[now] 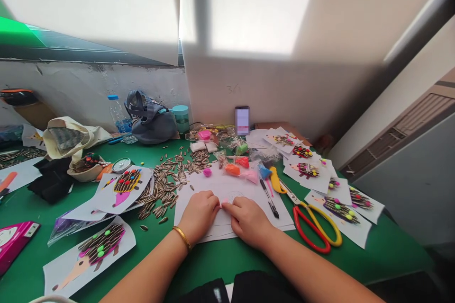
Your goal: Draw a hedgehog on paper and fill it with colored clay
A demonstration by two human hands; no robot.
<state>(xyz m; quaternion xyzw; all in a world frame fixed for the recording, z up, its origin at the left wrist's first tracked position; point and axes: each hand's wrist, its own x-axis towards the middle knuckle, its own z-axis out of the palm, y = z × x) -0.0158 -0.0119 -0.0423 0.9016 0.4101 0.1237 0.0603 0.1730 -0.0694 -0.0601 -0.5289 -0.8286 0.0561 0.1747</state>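
My left hand [198, 215], with a gold bangle [182, 238] on its wrist, rests curled on a white paper sheet [199, 208]. My right hand [248, 221] lies beside it, its fingertips pinching a small pink clay piece [223, 203]. The left fingertips sit against that piece, but whether they grip it is hidden. To the right lie a black pen [269, 197] and red-and-yellow-handled scissors [314, 227]. Loose sunflower seeds [167, 184] spread left of the sheet. Bagged orange clay [232, 169] lies just beyond it.
The green table [373, 251] holds several seed-and-clay hedgehog pictures [101, 246], clay packets, and a cloth bag [67, 139]. A water bottle [119, 116], grey bag [149, 120], teal cup [180, 120] and upright phone [242, 120] stand along the wall at the back.
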